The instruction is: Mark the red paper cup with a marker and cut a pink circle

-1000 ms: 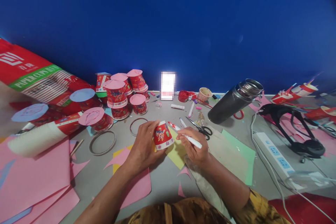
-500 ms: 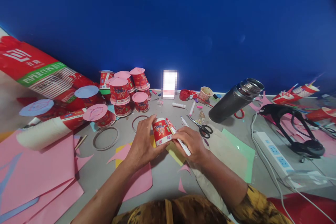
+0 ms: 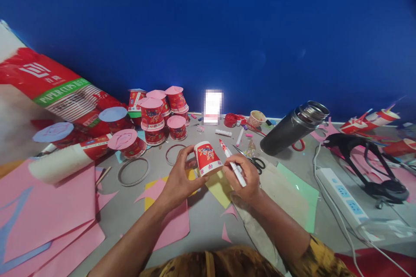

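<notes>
Over the grey bench (image 3: pixel 201 229), a red paper-cup pack (image 3: pixel 61 75) lies far to the left of both hands, and a dark flask (image 3: pixel 287 132) stands beyond and right of them. The left hand (image 3: pixel 183 175) grips a tilted red paper cup (image 3: pixel 208 159) between thumb and fingers, while the right hand (image 3: pixel 248 179), near it, pinches a white marker (image 3: pixel 239 176), its red tip (image 3: pixel 222 144) just beside the cup.

Deep-blue wall (image 3: pixel 208 30) behind grey tabletop (image 3: pixel 206 220); faint glints (image 3: pixel 302 53) on wall's right half.
</notes>
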Available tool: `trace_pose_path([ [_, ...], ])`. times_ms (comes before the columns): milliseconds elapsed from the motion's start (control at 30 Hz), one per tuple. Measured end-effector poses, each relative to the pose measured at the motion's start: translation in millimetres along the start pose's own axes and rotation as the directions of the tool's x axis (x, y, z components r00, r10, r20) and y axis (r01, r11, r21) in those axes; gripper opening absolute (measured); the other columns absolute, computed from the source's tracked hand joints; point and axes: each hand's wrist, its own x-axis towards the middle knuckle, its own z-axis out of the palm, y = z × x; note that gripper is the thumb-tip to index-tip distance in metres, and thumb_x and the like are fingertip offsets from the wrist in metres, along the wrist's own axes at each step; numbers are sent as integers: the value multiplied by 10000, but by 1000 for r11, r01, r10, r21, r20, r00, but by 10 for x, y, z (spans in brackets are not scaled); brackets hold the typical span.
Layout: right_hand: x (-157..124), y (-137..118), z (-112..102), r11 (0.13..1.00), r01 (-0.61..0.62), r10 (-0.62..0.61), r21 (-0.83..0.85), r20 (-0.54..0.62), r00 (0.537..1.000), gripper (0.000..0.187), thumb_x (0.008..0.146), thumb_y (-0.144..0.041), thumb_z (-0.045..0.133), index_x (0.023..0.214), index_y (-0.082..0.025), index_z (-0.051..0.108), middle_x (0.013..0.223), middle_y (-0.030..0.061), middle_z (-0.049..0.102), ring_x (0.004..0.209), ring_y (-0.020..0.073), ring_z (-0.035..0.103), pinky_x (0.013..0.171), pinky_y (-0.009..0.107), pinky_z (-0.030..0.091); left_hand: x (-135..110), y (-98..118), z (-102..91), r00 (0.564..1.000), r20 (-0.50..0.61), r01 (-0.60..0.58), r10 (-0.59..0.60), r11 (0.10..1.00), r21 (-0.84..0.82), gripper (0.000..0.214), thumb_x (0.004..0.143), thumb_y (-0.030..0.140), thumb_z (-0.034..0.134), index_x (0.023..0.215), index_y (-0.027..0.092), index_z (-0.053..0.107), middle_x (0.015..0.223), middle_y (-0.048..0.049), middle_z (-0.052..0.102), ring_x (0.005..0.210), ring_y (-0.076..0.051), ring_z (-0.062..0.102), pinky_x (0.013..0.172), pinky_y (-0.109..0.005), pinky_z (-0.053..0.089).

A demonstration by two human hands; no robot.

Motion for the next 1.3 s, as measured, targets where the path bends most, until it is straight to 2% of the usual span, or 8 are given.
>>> trace_pose_path([
  [133,26,-43,-32,996,82,-81,22,-20,996,278,1008,-93,616,1215,-251,712,933,52,791,795,209,731,735,347,596,13,-19,-36,972,-118,-156,202,935,319,722,797,248,769,1460,252,483,1468,-137,568,1387,-354,589,1156,-588,533],
  [200,28,-82,-39,990,125,-126,70,11,992,303,1025,-106,612,1263,-261,717,936,60,804,793,223,729,738,372,594,16,-33,-43,950,-121,-214,287,883,419,720,801,236,763,1465,248,484,1422,-144,578,1373,-371,578,1149,-619,526],
  [267,21,-121,-34,986,128,-134,109,53,990,279,1036,-133,622,1262,-262,722,919,63,803,771,229,721,718,377,584,17,-42,-32,941,-111,-238,320,857,458,728,806,250,779,1473,247,488,1382,-152,585,1333,-382,588,1126,-639,537],
  [533,2,-123,8,988,109,-121,112,106,987,173,1060,-166,617,1187,-245,704,901,60,792,768,220,721,718,365,578,-6,-74,85,930,-77,-271,359,813,515,713,815,264,803,1468,227,519,1346,-160,557,1299,-380,590,1119,-618,550],
  [633,0,-107,8,991,99,-111,92,134,985,155,1070,-182,611,1177,-249,702,890,55,786,759,214,718,701,361,580,-16,-94,90,928,-47,-297,371,808,509,739,814,284,804,1488,211,510,1362,-176,551,1306,-387,588,1115,-623,554],
  [833,-8,-123,2,987,91,-114,131,183,976,143,1050,-159,615,1137,-233,700,891,56,788,772,205,723,708,344,584,-10,-91,69,933,-58,-285,355,827,485,763,765,271,831,1468,202,544,1355,-176,574,1307,-394,606,1121,-630,555],
  [1133,2,-55,-17,997,40,-44,65,55,998,131,1026,-163,600,1039,-241,705,814,32,751,699,198,686,673,333,559,1,-56,53,930,-32,-313,365,838,448,726,814,247,810,1468,262,497,1363,-152,579,1318,-371,606,1114,-622,563],
  [1300,16,-46,-36,998,41,-46,57,91,995,110,1036,-200,612,1052,-239,713,826,40,766,720,203,715,688,336,585,-1,-49,46,932,-24,-314,361,839,444,721,811,258,817,1460,258,503,1366,-138,582,1318,-367,609,1109,-598,571],
])
